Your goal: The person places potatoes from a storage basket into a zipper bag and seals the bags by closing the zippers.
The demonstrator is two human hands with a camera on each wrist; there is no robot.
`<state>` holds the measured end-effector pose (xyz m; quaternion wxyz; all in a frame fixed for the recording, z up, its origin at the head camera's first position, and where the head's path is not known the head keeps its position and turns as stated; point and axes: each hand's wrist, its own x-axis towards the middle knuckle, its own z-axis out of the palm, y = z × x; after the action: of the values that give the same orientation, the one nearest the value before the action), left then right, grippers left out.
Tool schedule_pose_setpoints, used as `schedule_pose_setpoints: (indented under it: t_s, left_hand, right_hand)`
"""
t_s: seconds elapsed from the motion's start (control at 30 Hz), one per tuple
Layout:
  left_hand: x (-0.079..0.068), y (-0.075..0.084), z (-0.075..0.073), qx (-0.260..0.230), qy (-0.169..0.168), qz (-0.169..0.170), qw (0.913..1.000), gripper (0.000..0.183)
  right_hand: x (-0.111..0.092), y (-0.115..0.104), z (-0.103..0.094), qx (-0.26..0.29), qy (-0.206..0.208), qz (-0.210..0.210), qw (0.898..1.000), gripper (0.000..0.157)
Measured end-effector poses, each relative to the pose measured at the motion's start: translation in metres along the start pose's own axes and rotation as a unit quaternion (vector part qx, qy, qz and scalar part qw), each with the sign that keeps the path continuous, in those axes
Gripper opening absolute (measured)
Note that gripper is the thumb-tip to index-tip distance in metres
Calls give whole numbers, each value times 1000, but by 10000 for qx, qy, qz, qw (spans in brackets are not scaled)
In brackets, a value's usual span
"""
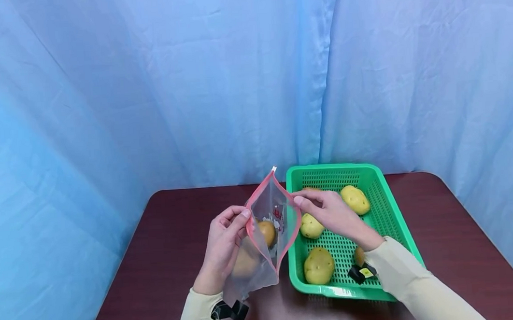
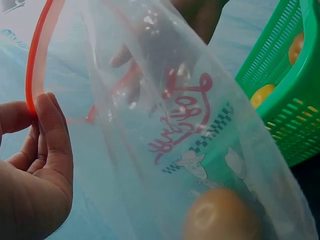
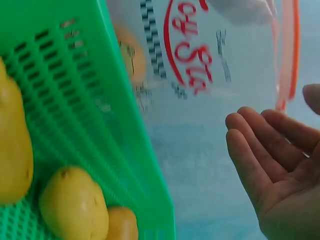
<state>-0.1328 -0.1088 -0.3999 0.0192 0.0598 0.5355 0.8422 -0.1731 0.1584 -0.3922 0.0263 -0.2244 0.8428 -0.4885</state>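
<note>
Blue curtains back the table; I see the left hand pinching a zip bag, potato inside, beside the green basket; right hand at its edge, thumb and fingers apart.

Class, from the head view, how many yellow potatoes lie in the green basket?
3: a yellow potato toward far right, another midway along the left side, a third near the front left corner. The right hand and sleeve partly cover browner items; more may be hidden.

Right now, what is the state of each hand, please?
Left hand: closed, pinching the red-rimmed clear plastic bag.
Right hand: open, at the bag's edge.
</note>
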Motion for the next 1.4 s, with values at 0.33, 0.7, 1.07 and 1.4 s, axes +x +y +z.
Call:
schedule_pose_setpoints:
  t_s: [0.33, 0.7, 1.07, 1.4]
  left_hand:
    - [-3, -2, -1, -76, 4, -43, 10000, 9]
    - [-7, -5, -3, -107, -56, -27, 9999, 8]
    - [-9, -7, -3, -177, -93, 3, 9998, 11]
    - [-7, -9, -2, -184, -101, 62, 9998, 9]
  right_hand:
    - [-2, 36, -23, -718, -209, -53, 9972, 39]
    - [2, 78, -23, -1019, -1125, -129, 9883, 57]
    - [2, 104, -19, -1131, -1610, 421, 9795, 65]
    - [1, 106, -26, -1593, -1628, 445, 9727, 64]
